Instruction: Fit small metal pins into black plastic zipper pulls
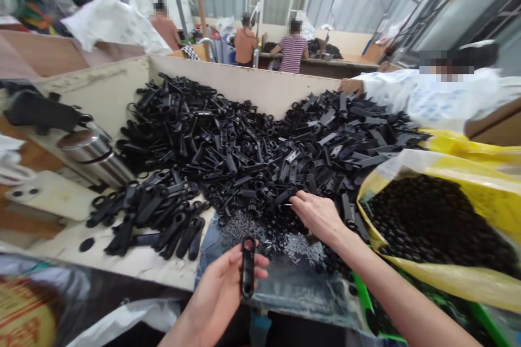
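My left hand [222, 287] holds a long black plastic part [248, 274] upright, a round ring at its top end, over the front edge of the work surface. My right hand [315, 214] reaches to the near side of the pile, its fingertips pinched together against the black parts. A thin light sliver shows at those fingertips; what they grip is unclear. Small metal pins lie between my hands in a grey heap [240, 229] and a brighter heap [303, 246]. Both heaps rest on a worn blue-grey mat [293, 284].
A large pile of black plastic parts [228, 146] fills the pale-walled bin [244, 78]. More ringed parts [163, 211] lie at left near a steel flask [95, 157]. At right stand a yellow bag [476, 179] of small black pieces and a green crate [366, 303]. Several people work beyond.
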A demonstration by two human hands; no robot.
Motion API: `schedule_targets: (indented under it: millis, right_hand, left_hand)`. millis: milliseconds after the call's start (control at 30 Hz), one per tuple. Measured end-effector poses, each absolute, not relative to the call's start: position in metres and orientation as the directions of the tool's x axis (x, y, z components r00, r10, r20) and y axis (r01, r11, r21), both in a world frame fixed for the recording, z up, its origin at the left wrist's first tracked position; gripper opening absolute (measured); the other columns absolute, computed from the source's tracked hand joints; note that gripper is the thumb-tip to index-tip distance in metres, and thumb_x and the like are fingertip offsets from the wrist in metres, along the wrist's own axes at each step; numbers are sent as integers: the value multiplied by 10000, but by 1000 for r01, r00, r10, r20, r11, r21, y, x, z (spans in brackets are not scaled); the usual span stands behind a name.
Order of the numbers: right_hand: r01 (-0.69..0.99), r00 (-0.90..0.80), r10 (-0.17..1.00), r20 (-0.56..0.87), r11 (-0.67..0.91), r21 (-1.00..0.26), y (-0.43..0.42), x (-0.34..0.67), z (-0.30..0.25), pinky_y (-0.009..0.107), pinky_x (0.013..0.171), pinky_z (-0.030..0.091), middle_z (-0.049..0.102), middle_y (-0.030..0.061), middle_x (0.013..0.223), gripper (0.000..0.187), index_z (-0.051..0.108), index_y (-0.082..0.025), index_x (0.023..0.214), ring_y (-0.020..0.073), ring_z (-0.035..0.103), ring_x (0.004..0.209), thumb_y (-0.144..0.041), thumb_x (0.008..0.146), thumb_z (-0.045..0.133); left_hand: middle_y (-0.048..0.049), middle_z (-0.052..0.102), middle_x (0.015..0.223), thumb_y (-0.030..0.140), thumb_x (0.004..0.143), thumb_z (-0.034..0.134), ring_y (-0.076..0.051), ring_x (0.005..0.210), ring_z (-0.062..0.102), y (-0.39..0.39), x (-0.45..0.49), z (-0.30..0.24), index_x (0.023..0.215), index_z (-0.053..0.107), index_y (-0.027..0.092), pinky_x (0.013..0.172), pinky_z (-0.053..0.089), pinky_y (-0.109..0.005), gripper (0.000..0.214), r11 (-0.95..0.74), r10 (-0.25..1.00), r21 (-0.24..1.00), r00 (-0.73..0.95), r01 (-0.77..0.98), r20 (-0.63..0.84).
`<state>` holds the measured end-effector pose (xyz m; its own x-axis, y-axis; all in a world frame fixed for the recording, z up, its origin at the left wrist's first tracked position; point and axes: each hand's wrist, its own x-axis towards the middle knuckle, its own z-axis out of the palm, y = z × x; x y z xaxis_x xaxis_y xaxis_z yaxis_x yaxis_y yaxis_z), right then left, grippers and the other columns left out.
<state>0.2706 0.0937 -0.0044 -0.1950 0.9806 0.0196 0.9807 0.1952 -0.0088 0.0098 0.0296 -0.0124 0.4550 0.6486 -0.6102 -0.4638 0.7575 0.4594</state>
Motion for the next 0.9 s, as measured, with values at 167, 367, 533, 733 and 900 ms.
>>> schedule_targets:
  millis: [167,367,533,733,900]
  right_hand:
    - [860,-110,949,297,241,-451,60,266,-1,265,683,544,763,60,1028,290,667,-214,1292,186,730,801,-259,1023,568]
    - [498,35,882,470,393,-773,3,200,-24,209,591,581,801,35,923,139,755,-225,1069,159,748,705,-226,988,642]
    - [602,-31,779,627,515,-610,-14,172,-45,233,660,591,808,64,927,137,712,-188,1081,175,774,743,-193,1033,583]
    - [723,-91,739,667,510,-466,-21,167,-65,254,558,500,796,68,860,206,687,-140,1196,163,737,615,-194,1057,544]
    - [740,-120,726,678,521,-426,-22,168,-59,255,537,499,804,71,879,189,692,-128,1181,170,758,641,-169,1037,576]
  left_hand:
    - [-188,784,1029,142,931,502,-233,837,729,28,13,-17,1212,629,74,731,494,-318,316,719,673,443,378,-535,-636]
    - [-94,798,1019,137,866,596,-213,886,725,26,24,-24,1103,714,152,816,523,-315,266,671,705,379,392,-637,-591]
    - [-110,807,1023,101,833,607,-213,961,718,25,29,-21,967,749,159,935,511,-335,203,614,733,405,300,-677,-610]
    - [-131,802,1095,135,770,683,-233,1004,703,23,32,-23,1009,748,169,960,494,-372,251,533,780,477,187,-698,-598]
    - [-103,781,1159,246,705,819,-247,1111,647,19,34,-26,1045,756,200,1009,453,-372,349,514,813,526,188,-678,-551]
